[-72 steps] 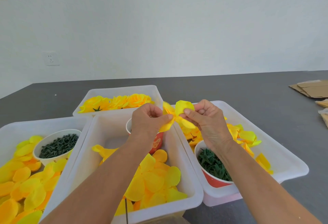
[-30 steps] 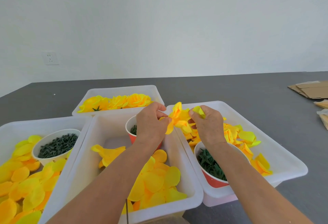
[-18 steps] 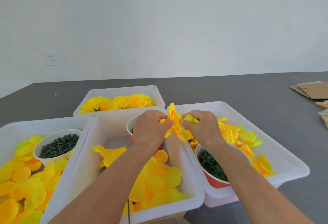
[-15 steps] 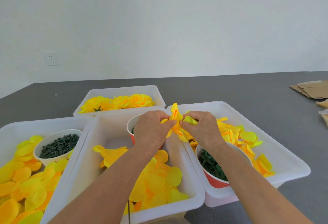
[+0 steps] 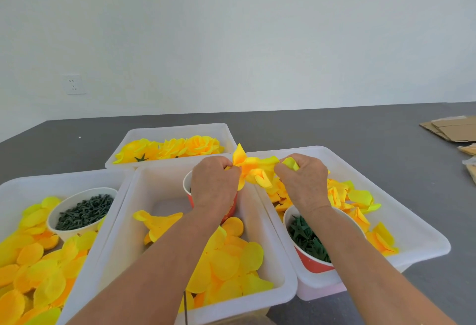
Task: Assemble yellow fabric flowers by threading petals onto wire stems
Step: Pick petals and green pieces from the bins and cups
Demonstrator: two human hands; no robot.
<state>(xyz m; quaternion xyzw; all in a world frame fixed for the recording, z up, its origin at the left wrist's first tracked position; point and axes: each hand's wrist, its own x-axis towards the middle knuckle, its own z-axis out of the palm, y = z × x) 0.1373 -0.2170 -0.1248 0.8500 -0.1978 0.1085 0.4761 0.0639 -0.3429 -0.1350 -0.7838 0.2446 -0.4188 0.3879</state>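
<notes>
Both hands pinching one part-built yellow fabric flower (image 5: 253, 171) above the bins.

Below the wrists, loose round yellow fabric petals (image 5: 226, 265) are lying in the white plastic middle bin (image 5: 288, 291). Left hand (image 5: 215, 185) is pinching the flower's left side; right hand (image 5: 302, 183) is gripping its right side plus a folded yellow petal (image 5: 291, 163). Beyond the hands, finished yellow fabric flowers (image 5: 177, 147) are sitting in the far white bin (image 5: 180, 128).

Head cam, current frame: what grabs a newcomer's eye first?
The two hands at centre: the left hand and right hand both pinch a half-made yellow flower, held above the white trays. Around them lies bright yellow: loose petals in the middle tray, and finished flowers in the far tray. Dark green parts stand out in a white bowl at left and a red cup at right.
</notes>
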